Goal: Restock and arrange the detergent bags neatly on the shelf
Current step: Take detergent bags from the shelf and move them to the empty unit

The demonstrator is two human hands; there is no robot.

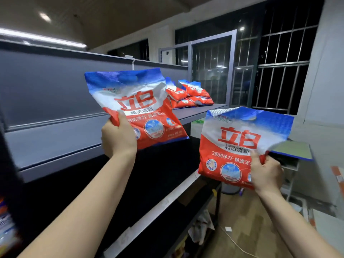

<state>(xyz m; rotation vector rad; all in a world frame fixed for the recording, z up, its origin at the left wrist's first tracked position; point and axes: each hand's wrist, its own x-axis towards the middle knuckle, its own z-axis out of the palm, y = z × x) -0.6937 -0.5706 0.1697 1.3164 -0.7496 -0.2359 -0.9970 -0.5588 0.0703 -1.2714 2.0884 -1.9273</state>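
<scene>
progress looks pretty early from where i'm standing. the person has a glossy red, white and blue plastic detergent bag (137,107) pinched at its lower left corner by the left hand (118,138), fingers wrapped round the back and thumb pressed on the front, and it's lifted up in front of the grey metal top shelf (55,138). the right hand (266,174) grips a second matching detergent bag (240,146) at its lower right edge the same way, held lower and out past the end of the shelving. far down that top shelf there's a small heap of the same bags (188,95), lying slumped on each other rather than lined up. so i'd say a handful are on the shelf but not tidy, two are in the air, and most of the shelf near us is bare. placing these two and straightening the pile are both left to do, i reckon.
</scene>
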